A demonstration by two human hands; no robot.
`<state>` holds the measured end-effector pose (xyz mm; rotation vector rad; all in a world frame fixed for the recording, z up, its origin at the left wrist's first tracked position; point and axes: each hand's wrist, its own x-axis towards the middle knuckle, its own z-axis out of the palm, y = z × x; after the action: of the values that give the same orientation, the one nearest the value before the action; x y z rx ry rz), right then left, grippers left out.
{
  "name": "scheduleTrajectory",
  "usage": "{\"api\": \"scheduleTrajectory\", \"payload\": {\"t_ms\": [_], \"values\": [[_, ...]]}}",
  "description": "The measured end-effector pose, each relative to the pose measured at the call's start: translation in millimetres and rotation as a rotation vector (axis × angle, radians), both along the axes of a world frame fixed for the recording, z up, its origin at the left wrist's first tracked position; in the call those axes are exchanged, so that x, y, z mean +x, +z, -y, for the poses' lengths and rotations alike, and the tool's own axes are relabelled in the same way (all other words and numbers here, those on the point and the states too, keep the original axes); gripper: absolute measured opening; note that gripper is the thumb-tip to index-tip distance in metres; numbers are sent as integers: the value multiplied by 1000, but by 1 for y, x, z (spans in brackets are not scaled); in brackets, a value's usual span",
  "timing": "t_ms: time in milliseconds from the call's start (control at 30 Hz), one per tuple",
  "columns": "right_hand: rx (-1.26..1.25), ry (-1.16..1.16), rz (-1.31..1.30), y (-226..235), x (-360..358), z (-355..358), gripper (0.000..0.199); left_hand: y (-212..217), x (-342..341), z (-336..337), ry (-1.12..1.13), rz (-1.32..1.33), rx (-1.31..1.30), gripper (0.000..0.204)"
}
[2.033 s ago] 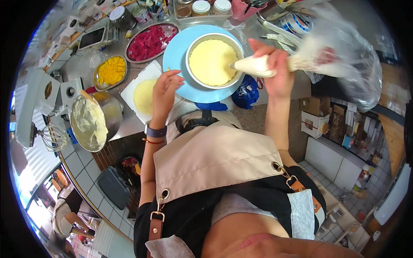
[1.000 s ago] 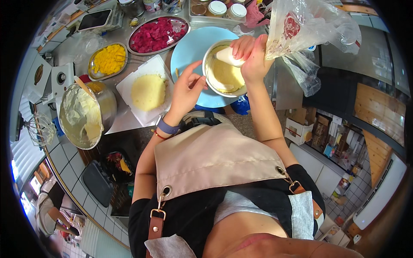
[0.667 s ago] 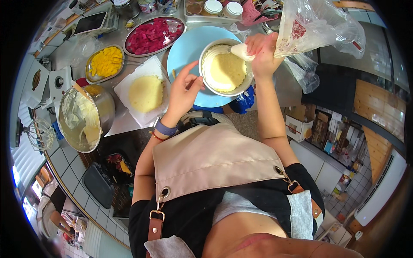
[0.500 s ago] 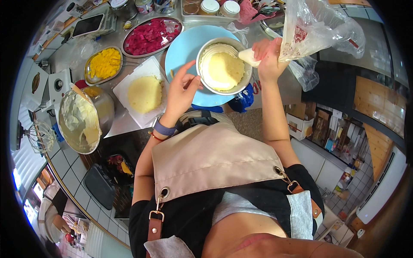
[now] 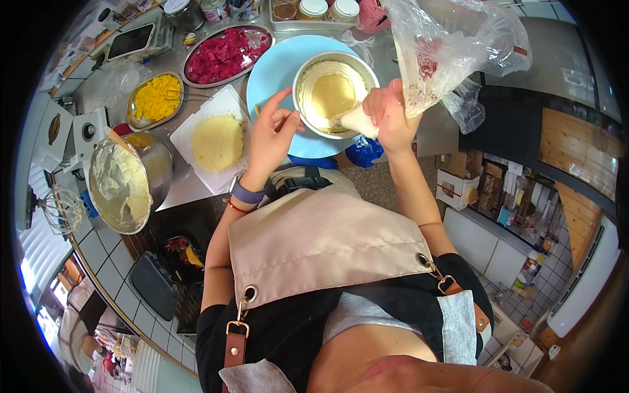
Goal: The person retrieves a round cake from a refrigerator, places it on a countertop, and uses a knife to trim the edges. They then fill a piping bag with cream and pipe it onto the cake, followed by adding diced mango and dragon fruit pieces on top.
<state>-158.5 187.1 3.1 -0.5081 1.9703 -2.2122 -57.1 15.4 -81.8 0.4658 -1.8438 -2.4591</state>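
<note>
My right hand [image 5: 393,119] squeezes a clear plastic piping bag [image 5: 429,62] filled with pale cream. Its tip is down inside a round metal cake tin [image 5: 301,73], at the lower right. Within the tin, a ring of cream [image 5: 356,77] runs around a pale yellow sponge layer [image 5: 333,93]. The tin stands on a light blue round board [image 5: 272,72]. At the tin's left side my left hand [image 5: 278,131] has its fingers apart, the fingertips by the rim; whether they touch it I cannot tell.
Left of the board, another sponge layer [image 5: 217,143] lies on white paper. Beyond it are a tray of yellow fruit pieces [image 5: 157,97] and an oval tray of magenta pieces [image 5: 226,56]. A metal bowl of cream [image 5: 118,183] with a spatula stands at the left. Lidded jars [image 5: 313,8] line the back.
My right hand has brought the piping bag left and down, its tip now over the tin's lower right. The cream ring around the sponge shows more fully. My left hand stays beside the tin.
</note>
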Motion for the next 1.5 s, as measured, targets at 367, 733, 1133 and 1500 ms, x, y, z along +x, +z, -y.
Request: {"api": "scheduleTrajectory", "payload": {"t_ms": [367,733,1133,1500], "values": [[-886,105,466,24,-66,-44,50,0,1,-2,19,-30,-8,46],[153,162,-13,-19,-5,3,57,-2,2,-2,29,-24,28,47],[327,-156,-116,-39,-68,30,65,-3,1,-3,42,-37,72,46],[348,62,43,-34,-36,11,60,-4,2,-2,53,-67,72,45]]}}
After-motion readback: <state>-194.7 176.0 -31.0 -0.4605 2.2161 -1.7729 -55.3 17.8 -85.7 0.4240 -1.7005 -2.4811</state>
